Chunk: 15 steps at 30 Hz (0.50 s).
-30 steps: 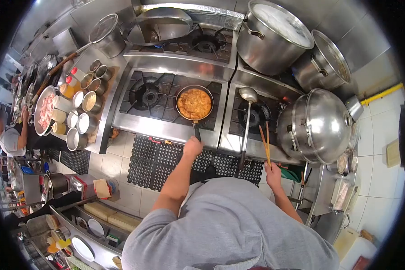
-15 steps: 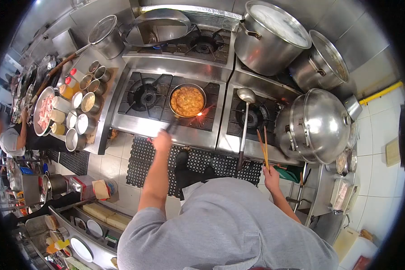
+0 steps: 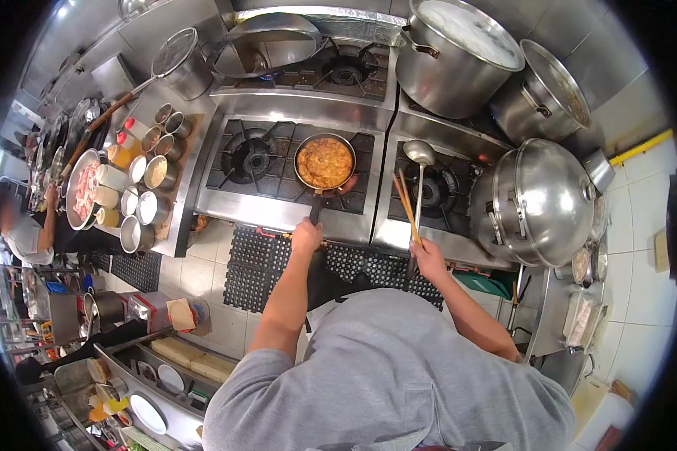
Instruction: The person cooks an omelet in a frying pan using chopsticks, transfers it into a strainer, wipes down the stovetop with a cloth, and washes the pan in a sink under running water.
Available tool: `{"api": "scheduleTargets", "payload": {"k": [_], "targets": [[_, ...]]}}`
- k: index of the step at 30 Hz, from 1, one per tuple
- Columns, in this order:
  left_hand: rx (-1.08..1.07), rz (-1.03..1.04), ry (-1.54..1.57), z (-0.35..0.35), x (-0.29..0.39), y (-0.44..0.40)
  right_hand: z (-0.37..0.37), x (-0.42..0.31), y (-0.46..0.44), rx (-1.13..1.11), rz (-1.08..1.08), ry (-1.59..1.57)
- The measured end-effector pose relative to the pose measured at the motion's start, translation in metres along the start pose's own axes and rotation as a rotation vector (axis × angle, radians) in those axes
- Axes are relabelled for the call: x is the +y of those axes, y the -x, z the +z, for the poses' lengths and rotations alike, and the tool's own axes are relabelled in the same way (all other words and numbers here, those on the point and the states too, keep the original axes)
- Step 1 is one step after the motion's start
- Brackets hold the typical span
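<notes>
My left hand is wrapped round the dark handle of a frying pan, which is over the right burner of the front stove. A golden-brown, round piece of food fills most of the pan. My right hand holds a pair of long wooden chopsticks, their tips apart and pointing up and away from me. Beside the chopsticks lies a long-handled ladle, its bowl over the right-hand stove and its dark handle end near my right hand.
Large pots stand at the back right, with a domed steel vessel in front. Metal cups, squeeze bottles and a bowl of raw meat sit on the left counter. Another person is at far left.
The pan and my left hand went left, then came back right. My right hand has moved left and forward with the chopsticks, which now lean left near the ladle.
</notes>
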<state>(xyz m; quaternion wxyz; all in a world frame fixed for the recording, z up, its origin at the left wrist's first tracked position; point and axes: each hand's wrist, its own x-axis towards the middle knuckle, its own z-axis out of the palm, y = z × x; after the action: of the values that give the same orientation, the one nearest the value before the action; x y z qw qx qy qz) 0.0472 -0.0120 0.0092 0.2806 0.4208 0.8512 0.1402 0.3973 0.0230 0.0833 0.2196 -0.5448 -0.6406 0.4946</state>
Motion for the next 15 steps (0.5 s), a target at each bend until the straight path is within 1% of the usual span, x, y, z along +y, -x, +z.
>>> {"api": "scheduleTargets", "payload": {"k": [2,3,4,5,6,7,8,9,10,11,12,14,15], "targets": [[-0.017,0.013,-0.01,-0.004,-0.004,-0.004,0.016,-0.027,-0.009,-0.048,0.07,-0.083],[-0.038,0.003,-0.013,-0.008,-0.003,-0.003,0.022,-0.033,-0.015,-0.096,0.165,-0.133],[-0.056,-0.007,-0.016,-0.013,0.0,-0.001,0.028,-0.04,-0.022,-0.106,0.16,-0.167],[0.065,0.063,-0.175,-0.014,0.002,0.008,0.036,-0.047,-0.028,-0.116,0.157,-0.202],[0.073,0.092,-0.132,-0.025,0.013,0.02,0.045,-0.057,-0.033,-0.127,0.155,-0.237],[0.084,0.122,-0.087,-0.033,0.026,0.029,0.052,-0.071,-0.039,-0.155,0.208,-0.289],[0.084,0.196,0.183,-0.021,0.028,0.034,0.056,-0.085,-0.046,-0.217,0.306,-0.302],[-0.23,0.141,0.572,-0.021,0.037,0.038,0.068,-0.092,-0.053,-0.217,0.281,-0.331],[-0.585,-0.005,0.994,-0.038,0.058,0.055,0.081,-0.099,-0.061,-0.22,0.253,-0.359],[-0.706,0.042,1.162,-0.044,0.066,0.068,0.096,-0.099,-0.07,-0.258,0.268,-0.451],[-0.73,0.076,1.098,-0.055,0.083,0.074,0.107,-0.105,-0.077,-0.255,0.241,-0.44],[-0.608,0.028,1.08,-0.06,0.084,0.069,0.127,-0.117,-0.086,-0.243,0.19,-0.416],[-0.595,0.04,1.046,-0.064,0.081,0.064,0.129,-0.128,-0.086,-0.271,0.242,-0.415]]}}
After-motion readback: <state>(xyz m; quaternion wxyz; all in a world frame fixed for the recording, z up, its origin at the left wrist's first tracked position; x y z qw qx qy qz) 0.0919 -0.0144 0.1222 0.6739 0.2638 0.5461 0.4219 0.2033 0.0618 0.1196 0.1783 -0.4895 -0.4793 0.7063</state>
